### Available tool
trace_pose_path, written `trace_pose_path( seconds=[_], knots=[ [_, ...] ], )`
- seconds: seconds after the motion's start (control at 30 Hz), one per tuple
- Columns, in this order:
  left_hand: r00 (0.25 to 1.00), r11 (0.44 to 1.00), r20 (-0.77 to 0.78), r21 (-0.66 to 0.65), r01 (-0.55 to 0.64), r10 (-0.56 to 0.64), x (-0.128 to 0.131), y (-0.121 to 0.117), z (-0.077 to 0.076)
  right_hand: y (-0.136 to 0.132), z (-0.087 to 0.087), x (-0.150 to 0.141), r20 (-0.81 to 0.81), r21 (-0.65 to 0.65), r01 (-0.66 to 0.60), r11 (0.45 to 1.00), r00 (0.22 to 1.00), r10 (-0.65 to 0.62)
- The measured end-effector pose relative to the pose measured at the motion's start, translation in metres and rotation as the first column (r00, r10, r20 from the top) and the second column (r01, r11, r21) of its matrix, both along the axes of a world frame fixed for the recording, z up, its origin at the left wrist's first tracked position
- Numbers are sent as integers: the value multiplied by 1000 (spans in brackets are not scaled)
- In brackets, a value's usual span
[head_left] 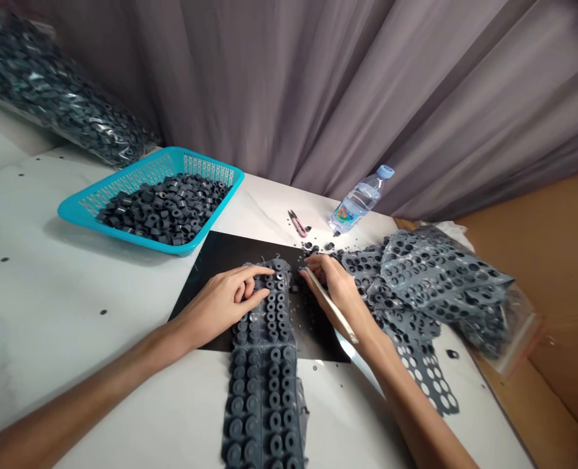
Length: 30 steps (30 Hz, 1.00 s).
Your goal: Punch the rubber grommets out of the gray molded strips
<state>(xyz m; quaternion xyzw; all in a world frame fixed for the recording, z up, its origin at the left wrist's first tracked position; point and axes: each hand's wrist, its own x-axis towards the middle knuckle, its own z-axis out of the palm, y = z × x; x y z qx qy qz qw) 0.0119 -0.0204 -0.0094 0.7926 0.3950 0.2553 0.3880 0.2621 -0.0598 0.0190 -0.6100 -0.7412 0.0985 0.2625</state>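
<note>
A long grey rubber sheet (264, 355) with rows of moulded rings runs toward me, its far end on a black mat (210, 277). My left hand (237, 293) presses on that far end, index finger and thumb apart on the rings, the other fingers curled. To the right of the sheet, my right hand (335, 280) is closed around a thin, pale, pen-like tool (332, 306). Its tip, near my fingers, is too small to make out. Small dark loose pieces lie around the right hand.
A blue basket (181, 249) of dark rubber rings stands at left, before a large clear bag (68, 98) of similar pieces. Pink-handled snips (297, 223) and a water bottle (360, 202) are at the back. Punched rubber sheets (416, 273) pile up at right beside a cardboard box (552, 312).
</note>
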Motion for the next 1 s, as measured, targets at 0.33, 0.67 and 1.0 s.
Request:
trace_pose_path(
  seconds=[0.33,0.67,1.0],
  knots=[
    [974,960,55,171,-224,218,-15,21,-6,24,3,-40,-105,19,-322,947,941,322],
    [979,965,32,166,-202,199,-12,22,-11,40,-11,-46,-125,7,-380,925,917,378],
    [990,971,3,198,-138,140,-10,31,-13,14,4,-35,-79,90,-261,961,960,268]
  ],
)
